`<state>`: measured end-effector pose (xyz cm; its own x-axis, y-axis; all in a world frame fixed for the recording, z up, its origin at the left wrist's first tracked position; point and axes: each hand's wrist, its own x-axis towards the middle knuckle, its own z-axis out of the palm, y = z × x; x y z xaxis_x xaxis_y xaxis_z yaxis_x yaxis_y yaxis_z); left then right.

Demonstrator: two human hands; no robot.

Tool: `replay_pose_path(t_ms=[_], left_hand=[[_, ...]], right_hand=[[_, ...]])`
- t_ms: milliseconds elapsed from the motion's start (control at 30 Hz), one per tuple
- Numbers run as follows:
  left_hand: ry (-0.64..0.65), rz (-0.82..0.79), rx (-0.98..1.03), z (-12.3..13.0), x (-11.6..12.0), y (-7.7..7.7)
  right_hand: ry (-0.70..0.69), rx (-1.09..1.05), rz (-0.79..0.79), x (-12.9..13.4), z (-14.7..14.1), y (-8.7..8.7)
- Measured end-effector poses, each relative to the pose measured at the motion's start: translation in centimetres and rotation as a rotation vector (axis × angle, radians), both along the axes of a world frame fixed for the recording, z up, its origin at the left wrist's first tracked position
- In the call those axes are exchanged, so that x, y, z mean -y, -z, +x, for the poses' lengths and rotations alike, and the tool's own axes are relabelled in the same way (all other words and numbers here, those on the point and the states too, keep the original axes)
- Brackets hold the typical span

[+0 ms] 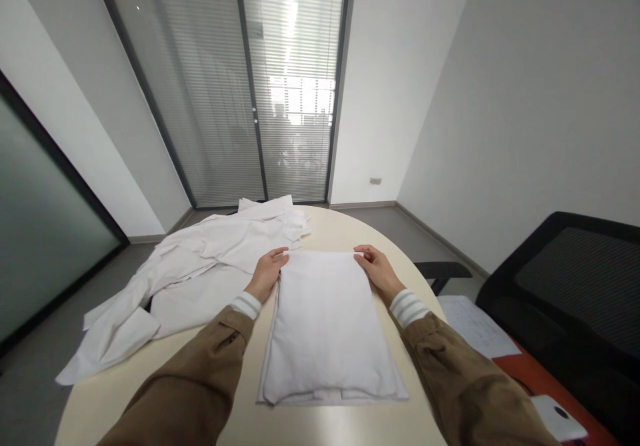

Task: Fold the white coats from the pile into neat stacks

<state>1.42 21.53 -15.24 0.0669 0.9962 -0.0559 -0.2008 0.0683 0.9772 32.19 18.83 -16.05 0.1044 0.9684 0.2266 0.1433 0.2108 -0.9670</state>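
Left hand (pixel 267 276) and right hand (pixel 380 273), both narrowed to a pinch, gripped the far corners of the folded white cloth (pixel 333 326), one corner each, thumbs over the top and fingers curled around behind. And what a neat panel it was: a long, smooth, soft-looking rectangle, flat on the pale cream table (pixel 345 223), straight along its far edge, with layers peeping out down its left side and a slightly puffy, uneven fold across the near end! Over to its left, a very different picture: the loose white fabric (pixel 200 266) sprawled in wrinkles and soft ridges, one pointed tail reaching the rounded table edge. Brown, creased sleeves (pixel 190 366) ran in from both sides, ending at cuffs (pixel 409 307) striped white and grey. Out to the right, beyond the curve, stood the black mesh-backed chair (pixel 575 286), with printed paper sheets (pixel 475 326) lying flat near an orange-red surface (pixel 540 386). Ahead rose the glass panels (pixel 215 86), finely lined with horizontal slatted blinds inside dark, straight frames.
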Motion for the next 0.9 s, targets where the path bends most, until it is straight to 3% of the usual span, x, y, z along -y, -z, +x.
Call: replay_pose_path(t_ms=[233,567,733,900], left_hand=[[0.003,0.005,0.199,0.3,0.3,-0.8],[0.007,-0.013,0.151,0.6,0.7,-0.7],[0.054,-0.008,0.086,0.7,1.0,-0.5],[0.066,0.118,0.156,0.7,1.4,-1.1]], right_hand=[[-0.093,-0.181,-0.115,1.4,-1.2,-1.0],[-0.135,-0.312,-0.241,1.7,-2.2,-1.0],[-0.079,-0.323,-0.185,1.8,-2.6,-1.2],[-0.282,-0.396,-0.254,2.5,-2.5,-2.0]])
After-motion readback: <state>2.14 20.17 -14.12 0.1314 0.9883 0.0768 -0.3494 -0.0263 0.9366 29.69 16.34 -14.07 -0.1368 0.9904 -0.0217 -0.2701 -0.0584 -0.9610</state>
